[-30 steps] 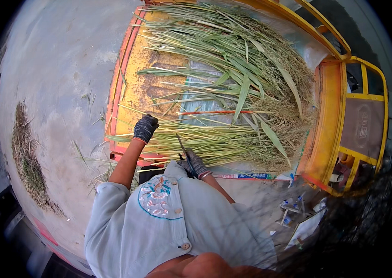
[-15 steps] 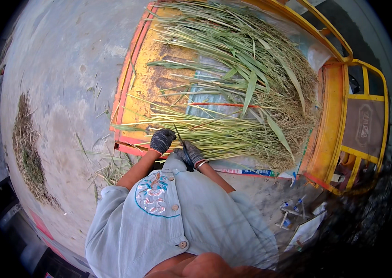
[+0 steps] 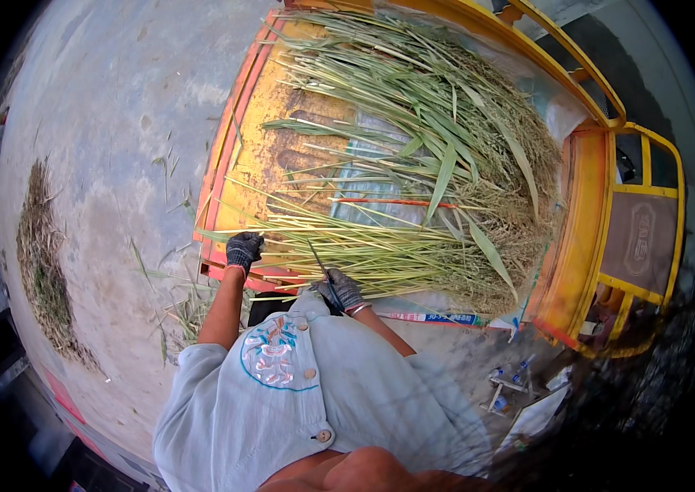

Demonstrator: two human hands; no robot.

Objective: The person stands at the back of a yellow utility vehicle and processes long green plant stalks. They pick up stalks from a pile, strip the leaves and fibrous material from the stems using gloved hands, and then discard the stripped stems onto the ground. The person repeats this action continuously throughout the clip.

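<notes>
My left hand (image 3: 244,251), in a dark knitted glove, is closed at the cut ends of the stalks, beside the bed's edge. Whatever its fingers pinch is too small to make out. My right hand (image 3: 342,290), gloved in grey, is closed around a knife with a narrow dark blade (image 3: 318,261) pointing up and left over the stalks. Long yellow-green stalks (image 3: 380,246) with bushy seed heads (image 3: 491,279) lie across the yellow cargo bed in front of me, heads to the right. A larger leafy pile of stalks (image 3: 413,90) lies farther back.
The orange-red rim (image 3: 218,176) of the bed (image 3: 253,172) runs along the left. A yellow railed cab (image 3: 589,238) stands at the right. Dry plant scraps (image 3: 45,271) lie on the concrete at left, with loose leaves (image 3: 187,316) nearer me. Below right is a small stand (image 3: 512,381).
My left hand has moved left, away from my right hand, to the bed's edge. My right hand keeps the knife and sits slightly lower in the picture. The whole view has shifted a little.
</notes>
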